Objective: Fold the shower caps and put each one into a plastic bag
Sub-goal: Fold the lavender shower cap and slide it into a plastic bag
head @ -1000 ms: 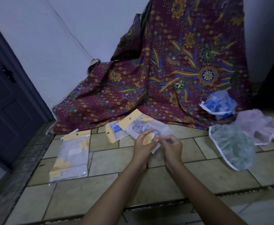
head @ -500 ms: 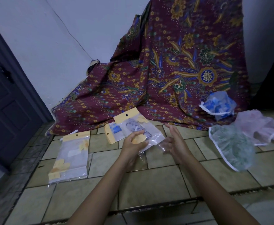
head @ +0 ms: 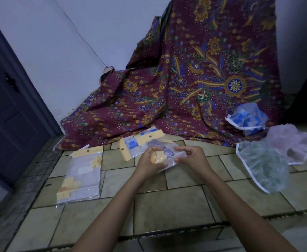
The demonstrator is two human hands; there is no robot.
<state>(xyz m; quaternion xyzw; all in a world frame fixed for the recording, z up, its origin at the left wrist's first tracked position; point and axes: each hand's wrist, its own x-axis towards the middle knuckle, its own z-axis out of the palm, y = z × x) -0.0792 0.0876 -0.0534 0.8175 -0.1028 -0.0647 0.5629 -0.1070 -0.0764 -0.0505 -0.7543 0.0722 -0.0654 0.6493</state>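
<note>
My left hand (head: 150,160) grips a clear plastic bag (head: 168,150) with a yellow header card, holding its lower end above the tiled floor; a folded patterned shower cap shows inside it. My right hand (head: 191,154) pinches the bag's right edge with curled fingers. A second bag with a blue cap (head: 131,145) lies just behind. A filled bag with yellow pieces (head: 84,173) lies flat at the left. Loose caps lie at the right: a green one (head: 261,163), a pink one (head: 294,142) and a blue one (head: 246,119).
A maroon batik cloth (head: 194,79) drapes down from the wall onto the floor behind the bags. A dark door (head: 5,106) stands at the left. A step edge (head: 167,231) runs across the tiles near me.
My right hand, open and off the bag half a second ago, has come back and pinches its right edge. The bag has dropped slightly toward me.
</note>
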